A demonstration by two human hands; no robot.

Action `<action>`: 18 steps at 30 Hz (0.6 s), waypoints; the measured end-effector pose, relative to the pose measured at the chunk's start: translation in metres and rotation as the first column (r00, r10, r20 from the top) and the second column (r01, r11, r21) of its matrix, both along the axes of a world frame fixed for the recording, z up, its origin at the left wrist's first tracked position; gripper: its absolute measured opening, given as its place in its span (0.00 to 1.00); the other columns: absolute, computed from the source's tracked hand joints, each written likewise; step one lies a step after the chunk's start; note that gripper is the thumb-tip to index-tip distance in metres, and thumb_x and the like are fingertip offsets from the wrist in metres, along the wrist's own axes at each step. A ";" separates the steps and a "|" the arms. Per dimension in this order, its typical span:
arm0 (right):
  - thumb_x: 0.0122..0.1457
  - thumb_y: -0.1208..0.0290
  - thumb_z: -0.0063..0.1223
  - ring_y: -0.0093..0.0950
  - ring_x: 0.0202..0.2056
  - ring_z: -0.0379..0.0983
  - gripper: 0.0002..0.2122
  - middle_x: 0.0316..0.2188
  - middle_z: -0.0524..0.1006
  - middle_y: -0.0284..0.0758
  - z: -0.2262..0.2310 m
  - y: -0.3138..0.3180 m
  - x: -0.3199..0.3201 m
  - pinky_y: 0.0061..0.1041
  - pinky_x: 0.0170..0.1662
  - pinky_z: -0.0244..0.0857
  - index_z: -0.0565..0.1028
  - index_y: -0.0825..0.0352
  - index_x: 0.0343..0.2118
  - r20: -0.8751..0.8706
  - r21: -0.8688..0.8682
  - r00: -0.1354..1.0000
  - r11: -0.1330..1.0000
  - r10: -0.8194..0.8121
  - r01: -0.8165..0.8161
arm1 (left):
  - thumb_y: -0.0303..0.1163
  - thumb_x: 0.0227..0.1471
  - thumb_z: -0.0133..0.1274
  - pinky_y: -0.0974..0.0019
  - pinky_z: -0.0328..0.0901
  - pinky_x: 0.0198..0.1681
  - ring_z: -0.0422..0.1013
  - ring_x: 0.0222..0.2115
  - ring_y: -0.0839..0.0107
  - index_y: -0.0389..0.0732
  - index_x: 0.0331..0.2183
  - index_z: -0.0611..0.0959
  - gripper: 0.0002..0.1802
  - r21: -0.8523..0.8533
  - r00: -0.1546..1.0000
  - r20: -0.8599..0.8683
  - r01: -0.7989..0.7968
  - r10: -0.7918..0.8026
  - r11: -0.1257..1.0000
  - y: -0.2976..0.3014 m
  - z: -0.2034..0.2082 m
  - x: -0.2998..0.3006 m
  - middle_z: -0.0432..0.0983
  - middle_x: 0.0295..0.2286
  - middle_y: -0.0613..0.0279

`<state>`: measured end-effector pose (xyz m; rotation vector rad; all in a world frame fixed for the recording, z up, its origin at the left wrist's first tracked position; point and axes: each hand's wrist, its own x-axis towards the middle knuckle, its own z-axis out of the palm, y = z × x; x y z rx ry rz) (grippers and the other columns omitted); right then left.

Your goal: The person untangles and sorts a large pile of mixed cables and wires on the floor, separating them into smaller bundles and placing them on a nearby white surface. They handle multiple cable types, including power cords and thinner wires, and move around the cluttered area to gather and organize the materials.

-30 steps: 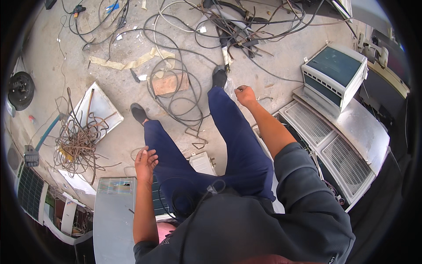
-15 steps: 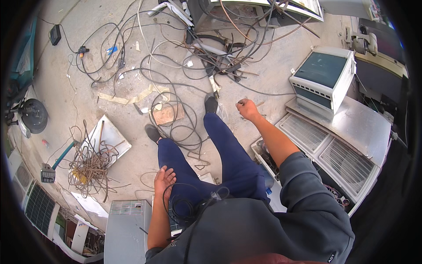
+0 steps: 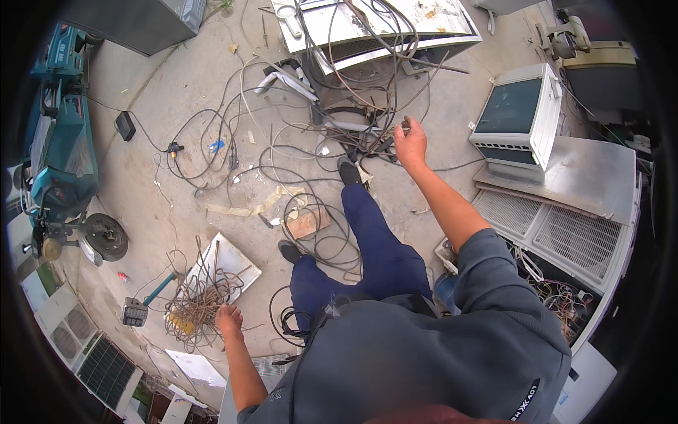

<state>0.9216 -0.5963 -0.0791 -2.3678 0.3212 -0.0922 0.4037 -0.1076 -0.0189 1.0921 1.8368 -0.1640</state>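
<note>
At the far left of the frame stands a teal vehicle (image 3: 70,145), with its black wheel (image 3: 106,237) below it. A dark gridded panel (image 3: 106,372) leans at the lower left, and a small black box (image 3: 126,126) lies on the concrete floor (image 3: 148,205) at the upper left. Further in, left of centre, a grey lamp-like block (image 3: 135,311) with a teal handle lies near a tangled heap of thin brown tubing (image 3: 201,298), which partly covers a white square panel (image 3: 244,268).

The left hand (image 3: 228,319) is at the heap's right edge in the picture, fingers loosely bent and released; whether it touches the tubing cannot be told. In the middle, a strip of pale tape (image 3: 244,210) lies to the left of a reddish slab (image 3: 308,222), with loops of black cable around and over the slab. Beyond, at the upper centre, cables and pipes (image 3: 364,131) spread in a tangle before a white metal casing (image 3: 395,25).

The right hand (image 3: 411,143) is over the right side of this tangle, fingers curled toward the thumb; whether it grips anything cannot be told. To the right, a white-framed unit (image 3: 519,116) with dark green faces sits on a silvery sheet (image 3: 590,177), beside pale grilles (image 3: 575,240) and exposed thin wires (image 3: 565,300) at the lower right.
</note>
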 end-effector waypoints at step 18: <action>0.58 0.76 0.52 0.22 0.30 0.76 0.05 0.26 0.79 0.33 0.025 -0.086 0.030 0.26 0.35 0.67 0.77 0.70 0.34 -0.319 0.444 0.948 0.882 -0.012 0.161 | 0.43 0.62 0.54 0.57 0.70 0.46 0.73 0.48 0.60 0.38 0.65 0.63 0.37 -0.201 0.683 0.466 0.701 -0.563 0.684 -0.298 -0.068 0.553 0.72 0.54 0.50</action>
